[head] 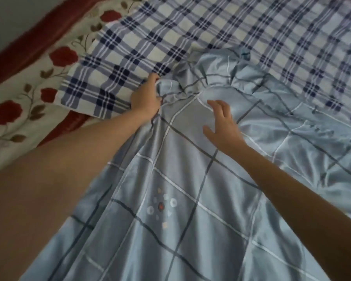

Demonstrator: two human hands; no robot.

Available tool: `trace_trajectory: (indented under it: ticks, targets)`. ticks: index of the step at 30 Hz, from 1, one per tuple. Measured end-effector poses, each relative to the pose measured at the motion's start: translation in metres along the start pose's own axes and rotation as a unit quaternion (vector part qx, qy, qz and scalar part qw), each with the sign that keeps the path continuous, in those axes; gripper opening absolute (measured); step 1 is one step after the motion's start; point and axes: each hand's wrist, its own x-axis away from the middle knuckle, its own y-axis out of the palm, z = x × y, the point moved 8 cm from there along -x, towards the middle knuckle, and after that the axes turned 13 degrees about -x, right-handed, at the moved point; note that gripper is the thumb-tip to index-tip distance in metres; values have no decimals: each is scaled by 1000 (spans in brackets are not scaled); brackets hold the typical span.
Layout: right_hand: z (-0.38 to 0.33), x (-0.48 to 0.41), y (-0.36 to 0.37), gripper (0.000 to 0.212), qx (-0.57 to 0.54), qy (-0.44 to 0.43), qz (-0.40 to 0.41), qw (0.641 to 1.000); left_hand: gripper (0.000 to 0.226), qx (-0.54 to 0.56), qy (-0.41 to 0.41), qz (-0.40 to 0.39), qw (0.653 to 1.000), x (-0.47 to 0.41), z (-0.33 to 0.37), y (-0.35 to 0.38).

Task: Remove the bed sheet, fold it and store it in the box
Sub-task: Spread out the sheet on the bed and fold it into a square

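Note:
A light blue bed sheet [190, 199] with grey and white check lines lies rumpled across the bed, bunched into folds at its far end. My left hand [145, 98] grips a gathered bunch of that sheet at its far left corner. My right hand [224, 125] hovers just over the sheet a little to the right, fingers spread and straight, holding nothing. No box is in view.
Under the blue sheet lies a navy-and-white plaid cover [211, 31] over the far part of the bed. At the left, a cream mattress [26, 110] with red roses shows, edged in dark red [28, 43].

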Motion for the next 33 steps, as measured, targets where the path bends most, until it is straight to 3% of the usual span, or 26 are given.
trace_trajectory:
  ticks: [3,5,8,10,13,15,16,17,18,19,21,23,25,27,29,31,32,33]
  targets:
    - [-36,59,16,65,-9,-60,74,995,50,-101,-63,68,991,-8,-26,-13]
    - [-56,110,46,63,-28,-77,56,995,62,-146,-57,90,984,16,-29,-18]
    - [-68,194,107,60,-1,-107,-8,994,59,-144,148,95,974,108,8,3]
    - [-71,257,144,58,44,-163,-75,983,56,-150,270,68,949,201,20,28]
    - [-58,368,171,59,132,-327,-232,907,58,-202,402,-42,892,340,12,64]
    - [-9,409,152,66,189,-353,-284,871,62,-254,477,-98,836,398,-15,79]
    - [26,416,134,69,216,-308,-274,885,64,-287,485,-105,819,412,-34,84]
    - [67,416,107,71,232,-209,-245,918,67,-317,456,-110,824,414,-56,85]
    - [107,413,72,71,227,-63,-193,953,70,-343,395,-115,845,404,-79,84]
    - [142,421,34,67,209,103,-123,965,72,-354,322,-123,869,395,-99,79]
    - [185,450,-13,59,150,383,-38,911,73,-345,173,-133,913,387,-114,63]
    - [182,471,-18,59,122,471,7,873,68,-323,66,-143,933,401,-100,54]
    - [154,480,-4,65,106,452,47,885,66,-297,51,-176,937,436,-67,59]
    - [116,493,25,67,57,388,60,918,66,-258,134,-220,931,487,-19,73]
    - [55,508,74,63,52,208,-28,976,66,-243,213,-279,904,537,17,90]
    - [22,555,115,60,107,26,-146,983,65,-261,284,-344,856,590,44,109]
    - [34,586,121,60,130,25,-180,975,64,-273,310,-368,833,613,50,117]
    - [58,620,116,62,132,92,-174,971,63,-282,332,-382,815,631,54,124]
